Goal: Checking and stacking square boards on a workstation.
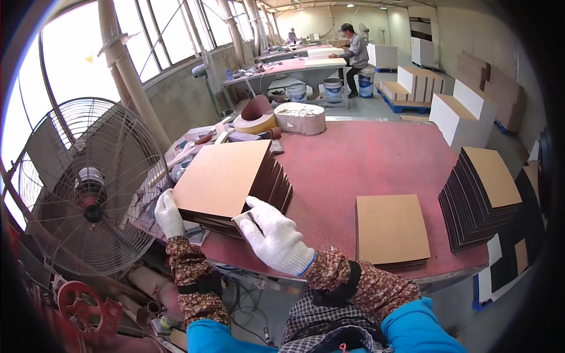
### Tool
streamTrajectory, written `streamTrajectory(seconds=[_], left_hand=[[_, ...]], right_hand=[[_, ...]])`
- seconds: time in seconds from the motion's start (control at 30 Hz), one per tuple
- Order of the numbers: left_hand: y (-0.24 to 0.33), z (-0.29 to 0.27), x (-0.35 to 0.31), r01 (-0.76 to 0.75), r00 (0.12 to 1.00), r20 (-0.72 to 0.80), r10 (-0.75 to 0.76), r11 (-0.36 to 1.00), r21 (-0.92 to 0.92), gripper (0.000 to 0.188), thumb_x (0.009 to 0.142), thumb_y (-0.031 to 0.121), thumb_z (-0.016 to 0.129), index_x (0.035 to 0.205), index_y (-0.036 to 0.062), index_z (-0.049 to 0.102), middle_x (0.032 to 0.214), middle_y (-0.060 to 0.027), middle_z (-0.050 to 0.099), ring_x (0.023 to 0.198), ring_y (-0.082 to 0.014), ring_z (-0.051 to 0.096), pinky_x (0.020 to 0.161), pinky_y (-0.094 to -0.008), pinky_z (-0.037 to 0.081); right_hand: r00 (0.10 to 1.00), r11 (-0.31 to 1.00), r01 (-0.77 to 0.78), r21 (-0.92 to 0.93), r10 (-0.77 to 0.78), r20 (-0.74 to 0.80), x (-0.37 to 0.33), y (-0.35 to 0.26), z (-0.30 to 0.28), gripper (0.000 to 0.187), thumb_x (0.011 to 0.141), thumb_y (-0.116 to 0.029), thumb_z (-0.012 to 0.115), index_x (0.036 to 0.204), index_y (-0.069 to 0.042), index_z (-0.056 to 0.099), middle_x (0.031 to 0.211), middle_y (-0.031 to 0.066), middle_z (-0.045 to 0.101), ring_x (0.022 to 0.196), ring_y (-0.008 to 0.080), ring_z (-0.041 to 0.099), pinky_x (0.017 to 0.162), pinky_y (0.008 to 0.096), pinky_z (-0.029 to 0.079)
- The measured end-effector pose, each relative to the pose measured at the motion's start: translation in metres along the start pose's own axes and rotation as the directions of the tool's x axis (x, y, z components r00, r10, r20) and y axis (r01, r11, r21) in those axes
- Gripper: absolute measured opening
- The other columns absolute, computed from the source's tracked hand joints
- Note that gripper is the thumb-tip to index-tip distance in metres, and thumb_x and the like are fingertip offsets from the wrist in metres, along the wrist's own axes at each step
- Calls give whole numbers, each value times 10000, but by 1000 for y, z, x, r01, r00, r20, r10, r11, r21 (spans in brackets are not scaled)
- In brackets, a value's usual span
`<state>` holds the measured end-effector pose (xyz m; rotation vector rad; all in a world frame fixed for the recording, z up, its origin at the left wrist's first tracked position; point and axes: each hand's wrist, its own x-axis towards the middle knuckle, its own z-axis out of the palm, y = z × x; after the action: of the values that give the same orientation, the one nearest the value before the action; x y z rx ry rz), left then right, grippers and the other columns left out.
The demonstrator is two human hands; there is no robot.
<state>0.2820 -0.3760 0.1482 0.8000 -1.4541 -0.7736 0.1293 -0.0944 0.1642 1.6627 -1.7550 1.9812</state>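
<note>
At the left of the table stands a stack of tan-faced, dark-edged boards, its top board (223, 173) turned at an angle. My left hand (169, 215), in a white knit glove, is closed on that board's near left corner, with the fingertips partly hidden. My right hand (275, 238), also gloved, is at the near right corner. Its fingers pinch a small flat pale piece (241, 217) against the board's edge; what kind of piece it is I cannot make out. A low stack of similar boards (391, 229) lies right of my right hand.
On the red table (365, 153) a taller board stack (479, 197) stands at the far right. Sanding belts (256, 115) and a wrapped block (300, 117) sit at the back left. A large caged fan (91, 188) is left. Another person (355, 50) works farther back.
</note>
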Motion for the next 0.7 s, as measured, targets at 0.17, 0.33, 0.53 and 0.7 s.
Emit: streamTrajectory(seconds=[0.17, 0.33, 0.53, 0.7], left_hand=[[-2, 5, -1, -49, 999, -16, 51, 995, 85, 353, 1053, 214, 524, 1130, -77, 709, 1091, -123, 738, 1009, -198, 665, 936, -326, 501], [31, 9, -52, -312, 872, -312, 378, 919, 242, 311, 1055, 154, 519, 1207, -70, 671, 1208, -214, 683, 1117, -313, 644, 1026, -399, 486], [127, 57, -224, -679, 676, 319, 664, 730, -82, 344, 1015, 184, 544, 1159, -101, 671, 1145, -251, 680, 1056, -375, 664, 941, -456, 543], [75, 164, -308, -42, 558, 815, 158, 986, -163, 458, 958, 94, 593, 1376, -87, 543, 1411, -252, 561, 1350, -363, 531, 1150, -410, 399]], right_hand=[[1000, 999, 14, -30, -14, 0, -3, -3, -9, 366, 1013, -210, 635, 1304, 9, 595, 982, 197, 717, 946, 343, 719, 851, 406, 565], [979, 976, -187, -115, 194, 56, -37, 30, -50, 214, 1029, -227, 585, 1142, -50, 631, 938, 180, 657, 770, 390, 687, 658, 467, 556], [822, 662, -521, -539, 559, -109, -150, 78, -163, 266, 977, -160, 575, 1218, -46, 591, 958, 175, 595, 703, 364, 670, 584, 454, 563], [869, 152, -73, -986, 495, 12, -213, 55, -262, 269, 951, -115, 537, 1204, -30, 568, 994, 184, 589, 666, 338, 676, 554, 435, 569]])
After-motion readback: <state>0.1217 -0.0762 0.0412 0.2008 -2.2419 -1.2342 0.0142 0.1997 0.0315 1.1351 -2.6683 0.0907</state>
